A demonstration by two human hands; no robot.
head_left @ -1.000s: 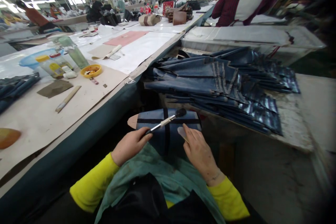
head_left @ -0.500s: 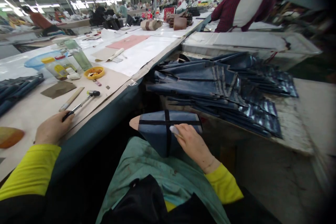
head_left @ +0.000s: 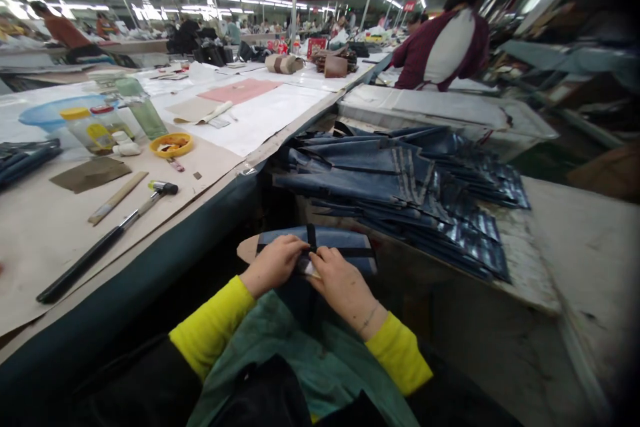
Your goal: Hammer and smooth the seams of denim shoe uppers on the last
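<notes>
A blue leather-like piece (head_left: 343,238) with crossing black strips (head_left: 311,235) lies over a rounded form (head_left: 247,249) above my lap, the form's pale tip showing at left. My left hand (head_left: 277,265) rests on the piece, its fingers closed at the crossing of the strips. Close against it, my right hand (head_left: 343,283) is closed around a small white-ended tool (head_left: 307,268), mostly hidden by the fingers. The fingertips of both hands nearly meet. On the table to the left, a black-handled hammer (head_left: 107,245) lies apart from either hand.
A wooden stick (head_left: 117,198), a brown scrap (head_left: 90,174), a yellow dish (head_left: 171,145) and jars (head_left: 86,130) are on the table (head_left: 200,163). Stacked blue pieces (head_left: 370,163) lie to the right, before a white bin (head_left: 425,110). A person (head_left: 445,47) sits beyond.
My left hand has let go of the hammer on the table and moved right onto the blue piece. My right hand has shifted slightly left and down, beside it.
</notes>
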